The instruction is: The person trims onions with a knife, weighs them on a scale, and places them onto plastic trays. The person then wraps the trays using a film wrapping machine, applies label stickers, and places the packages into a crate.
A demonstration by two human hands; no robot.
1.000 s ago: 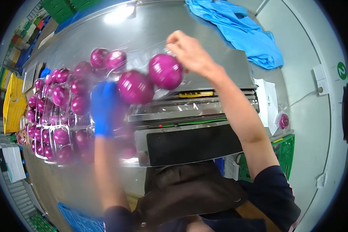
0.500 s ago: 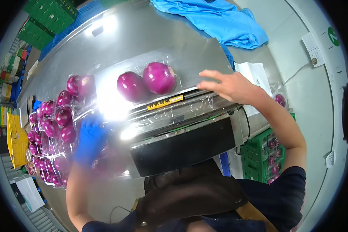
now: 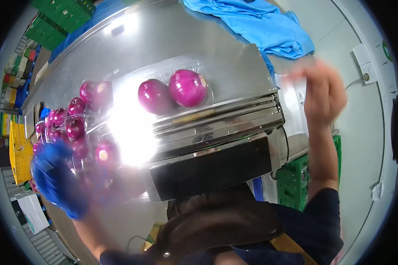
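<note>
My left hand (image 3: 57, 179), in a blue glove, is smeared by motion at the left, over the near side of the packed red onions (image 3: 75, 128). Its fingers cannot be made out, nor whether it holds anything. My bare right hand (image 3: 325, 92) is raised at the right beside white paper sheets (image 3: 292, 104); its bent fingers are blurred. Two large red onions (image 3: 188, 88) sit in a transparent plastic tray (image 3: 185, 64) on the steel table, behind the wrapping machine (image 3: 212, 165). A single red onion (image 3: 105, 153) lies between my left hand and the machine, under glare.
Blue plastic sheeting (image 3: 256, 24) is heaped at the table's far right. A green crate (image 3: 292, 179) stands right of the machine. A yellow bin (image 3: 20, 152) and stacked green crates (image 3: 59, 20) are at the left. A wall bounds the right side.
My left hand has swept left, away from the machine and over the packs. My right hand has moved right and up from the machine's edge. The yellow label on the machine is now blurred.
</note>
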